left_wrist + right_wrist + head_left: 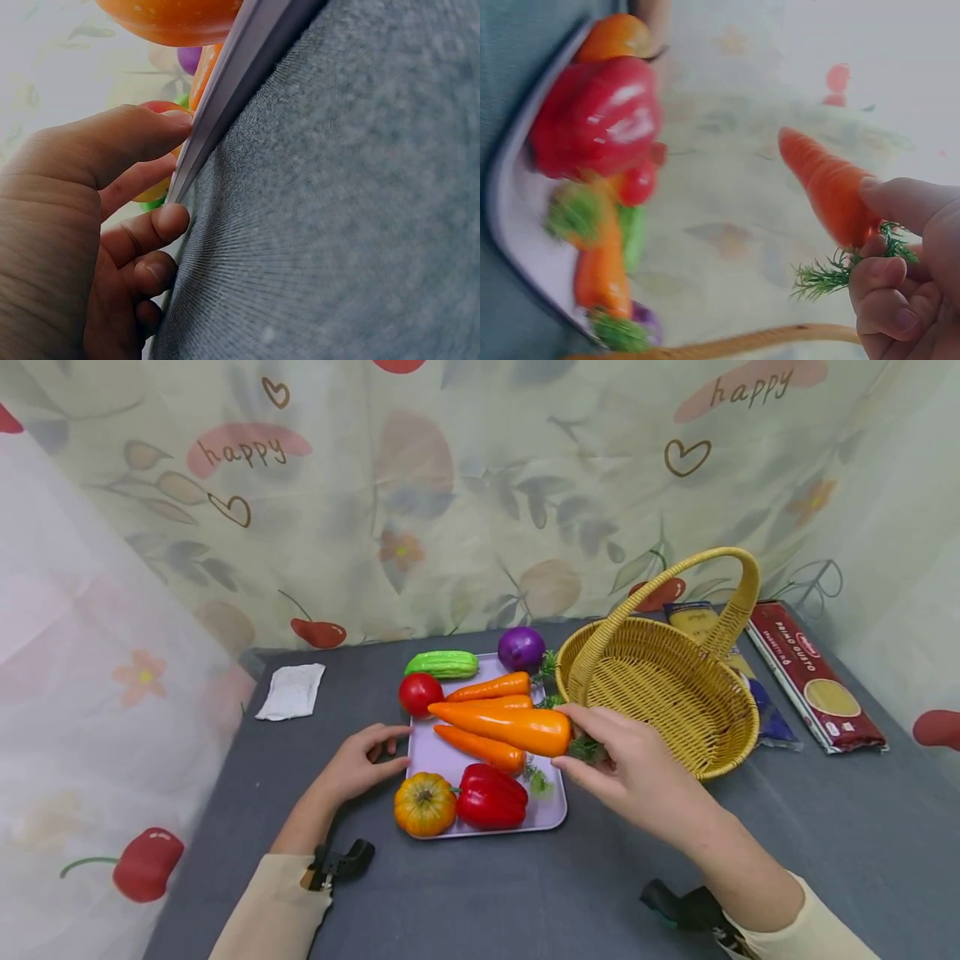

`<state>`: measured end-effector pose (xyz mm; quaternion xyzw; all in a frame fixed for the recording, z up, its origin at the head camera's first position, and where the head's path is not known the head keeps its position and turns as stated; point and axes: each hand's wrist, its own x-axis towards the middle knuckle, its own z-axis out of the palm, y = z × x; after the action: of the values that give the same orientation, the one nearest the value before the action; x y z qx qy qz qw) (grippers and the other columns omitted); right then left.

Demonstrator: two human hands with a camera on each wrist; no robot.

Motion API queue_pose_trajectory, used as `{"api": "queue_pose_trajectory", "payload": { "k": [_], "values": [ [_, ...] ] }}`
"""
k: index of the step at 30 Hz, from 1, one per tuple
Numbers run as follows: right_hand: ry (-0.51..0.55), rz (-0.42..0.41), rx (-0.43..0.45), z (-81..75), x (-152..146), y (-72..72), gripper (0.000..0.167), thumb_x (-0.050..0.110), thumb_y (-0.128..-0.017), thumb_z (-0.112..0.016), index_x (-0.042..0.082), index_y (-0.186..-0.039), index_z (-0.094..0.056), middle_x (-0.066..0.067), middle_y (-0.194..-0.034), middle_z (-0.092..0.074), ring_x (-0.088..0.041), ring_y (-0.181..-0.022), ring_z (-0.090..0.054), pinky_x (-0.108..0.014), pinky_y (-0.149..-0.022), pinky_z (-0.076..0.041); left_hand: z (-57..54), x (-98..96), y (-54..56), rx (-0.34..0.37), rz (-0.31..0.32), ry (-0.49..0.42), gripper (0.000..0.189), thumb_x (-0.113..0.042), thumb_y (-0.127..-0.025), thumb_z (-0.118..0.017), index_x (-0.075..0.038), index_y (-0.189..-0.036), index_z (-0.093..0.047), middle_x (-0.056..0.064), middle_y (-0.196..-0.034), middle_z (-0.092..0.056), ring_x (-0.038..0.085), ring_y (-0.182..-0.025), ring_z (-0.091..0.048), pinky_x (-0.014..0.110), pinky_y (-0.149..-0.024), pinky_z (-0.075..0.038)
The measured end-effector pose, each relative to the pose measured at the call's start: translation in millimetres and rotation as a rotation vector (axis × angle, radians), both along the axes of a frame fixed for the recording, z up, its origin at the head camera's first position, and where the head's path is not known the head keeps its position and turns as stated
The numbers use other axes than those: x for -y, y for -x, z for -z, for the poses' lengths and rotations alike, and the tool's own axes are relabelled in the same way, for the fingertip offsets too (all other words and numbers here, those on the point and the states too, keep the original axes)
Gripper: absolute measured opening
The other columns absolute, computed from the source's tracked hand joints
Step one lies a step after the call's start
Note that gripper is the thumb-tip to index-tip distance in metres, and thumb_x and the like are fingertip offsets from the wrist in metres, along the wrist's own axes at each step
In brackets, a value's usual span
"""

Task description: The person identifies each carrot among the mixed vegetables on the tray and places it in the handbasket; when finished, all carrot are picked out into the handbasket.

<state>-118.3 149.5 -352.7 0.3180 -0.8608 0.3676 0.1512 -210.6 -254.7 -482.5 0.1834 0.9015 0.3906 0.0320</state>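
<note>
My right hand point(645, 768) pinches a large orange carrot point(510, 727) by its leafy end, holding it above the lilac tray point(423, 752); its tip points left. In the right wrist view, green leaves point(825, 276) stick out beside the fingers. At the tray's left edge, the thumb and index finger of my left hand point(360, 764) touch the rim. Several more carrots point(491, 687) lie on the tray, partly covered by the raised one. Around them are a tomato point(421, 694), a bumpy green vegetable point(442, 665), a purple onion point(521, 648), a small pumpkin point(424, 804) and a red bell pepper point(492, 797).
A yellow wicker basket point(660, 668) with a tall handle stands right of the tray, close to its back corner. Behind it lie a blue-and-yellow packet point(772, 718) and a red spaghetti packet point(817, 677). A folded white tissue point(291, 692) lies at the back left.
</note>
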Motion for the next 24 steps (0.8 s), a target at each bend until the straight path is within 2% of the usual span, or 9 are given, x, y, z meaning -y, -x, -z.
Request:
{"api": "queue_pose_trajectory", "payload": {
  "k": [4, 8, 17, 19, 24],
  "values": [
    [0.033, 0.032, -0.062, -18.2, -13, -9.0, 0.058, 0.006, -0.081, -0.087, 0.008, -0.135, -0.065, -0.001, -0.113, -0.069, -0.006, -0.068, -0.046, -0.020, -0.056, -0.043, -0.4, -0.6, -1.2, 0.012, -0.006, -0.001, 0.043, -0.024, -0.090, -0.081, -0.016, -0.130, -0.069, 0.003, -0.093, -0.054, 0.021, -0.082, -0.048, 0.032, -0.070, -0.038],
    [0.032, 0.105, -0.100, -32.8, -28, -16.7, 0.063, 0.003, -0.077, -0.088, 0.008, -0.136, -0.065, -0.002, -0.114, -0.069, -0.006, -0.064, -0.045, -0.017, -0.056, -0.040, -0.1, -0.9, -0.8, 0.013, -0.009, 0.001, 0.042, -0.024, -0.091, -0.081, -0.017, -0.130, -0.069, 0.003, -0.094, -0.054, 0.022, -0.082, -0.048, 0.032, -0.070, -0.038],
    [0.031, 0.281, -0.105, -52.3, -65, -27.7, 0.066, -0.003, -0.074, -0.089, 0.007, -0.134, -0.066, -0.010, -0.115, -0.068, -0.007, -0.067, -0.042, -0.016, -0.057, -0.037, 1.3, -0.2, 0.6, 0.019, -0.015, -0.002, 0.043, -0.025, -0.091, -0.081, -0.018, -0.131, -0.069, 0.003, -0.094, -0.055, 0.022, -0.082, -0.049, 0.032, -0.070, -0.039],
    [0.044, 0.300, -0.109, -55.3, -74, -28.9, 0.065, -0.006, -0.073, -0.089, 0.007, -0.134, -0.067, -0.009, -0.112, -0.068, -0.006, -0.065, -0.041, -0.017, -0.056, -0.036, 1.1, -0.4, 0.5, 0.022, -0.013, -0.003, 0.043, -0.025, -0.091, -0.081, -0.018, -0.131, -0.069, 0.003, -0.094, -0.054, 0.022, -0.083, -0.048, 0.032, -0.070, -0.038],
    [0.063, 0.376, -0.118, -58.7, -98, -32.4, 0.062, -0.011, -0.076, -0.085, 0.006, -0.133, -0.067, 0.016, -0.112, -0.062, -0.001, -0.060, -0.041, -0.014, -0.054, -0.036, -0.3, -0.9, -0.6, 0.024, -0.016, -0.001, 0.043, -0.025, -0.091, -0.081, -0.018, -0.132, -0.068, 0.003, -0.094, -0.055, 0.022, -0.083, -0.049, 0.032, -0.070, -0.039]
  ]
}}
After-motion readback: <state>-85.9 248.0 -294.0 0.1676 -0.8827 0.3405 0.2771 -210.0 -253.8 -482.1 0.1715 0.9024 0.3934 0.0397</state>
